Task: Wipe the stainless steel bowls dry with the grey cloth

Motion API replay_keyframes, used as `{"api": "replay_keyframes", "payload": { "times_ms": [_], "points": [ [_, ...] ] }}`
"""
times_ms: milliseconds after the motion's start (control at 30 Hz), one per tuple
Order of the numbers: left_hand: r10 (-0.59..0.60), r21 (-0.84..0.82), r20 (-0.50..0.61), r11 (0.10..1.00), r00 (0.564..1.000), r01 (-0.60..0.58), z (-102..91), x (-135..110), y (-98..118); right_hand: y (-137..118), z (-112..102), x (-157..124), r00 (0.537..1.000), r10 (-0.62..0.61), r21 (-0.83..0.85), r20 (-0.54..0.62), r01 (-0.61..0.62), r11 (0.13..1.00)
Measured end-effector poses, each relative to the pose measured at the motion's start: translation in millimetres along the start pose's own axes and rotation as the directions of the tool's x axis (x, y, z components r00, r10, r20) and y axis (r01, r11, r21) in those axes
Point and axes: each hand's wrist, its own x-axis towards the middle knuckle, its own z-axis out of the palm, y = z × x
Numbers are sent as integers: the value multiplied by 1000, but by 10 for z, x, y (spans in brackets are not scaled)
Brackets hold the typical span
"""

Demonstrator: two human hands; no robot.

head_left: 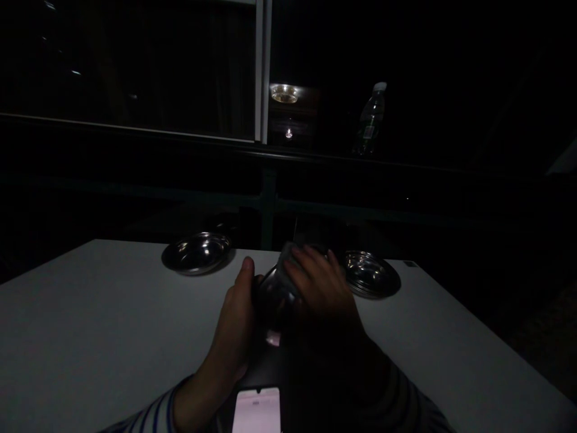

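The scene is very dark. My left hand (234, 325) is wrapped round a dark rounded object (274, 300), maybe a shiny bowl or dish, held above the white table (90, 313). My right hand (320, 282) presses a small grey cloth (286, 255) onto the top of that object, fingers curled over it. Both sleeves are striped. A lit phone screen (256, 412) shows at the bottom edge, between my arms.
Two metal bowls stand on the table's far side, one at the left (197, 252) and one at the right (372, 275). Behind is a dark railing, a window frame (262, 72), a plastic water bottle (370, 120) and a small round lamp (283, 93).
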Motion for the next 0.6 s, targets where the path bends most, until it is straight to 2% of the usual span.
{"api": "replay_keyframes", "payload": {
  "times_ms": [200,267,367,433,600],
  "points": [
    [23,-164,-9,986,1000,-24,-48,55,108,190,-81,31,980,192,176,55,-199,964],
    [7,-229,-33,973,999,-15,-59,74,161,247,-98,31,963,264,282,44,-266,922],
    [-78,-298,-18,952,997,70,-47,81,234,312,-134,37,930,366,434,41,-347,831],
    [-114,-339,2,934,993,108,-28,77,269,337,-161,45,911,410,498,38,-373,783],
    [-93,-423,1,902,996,84,-11,97,294,350,-156,45,888,459,572,25,-389,722]
  ]
}}
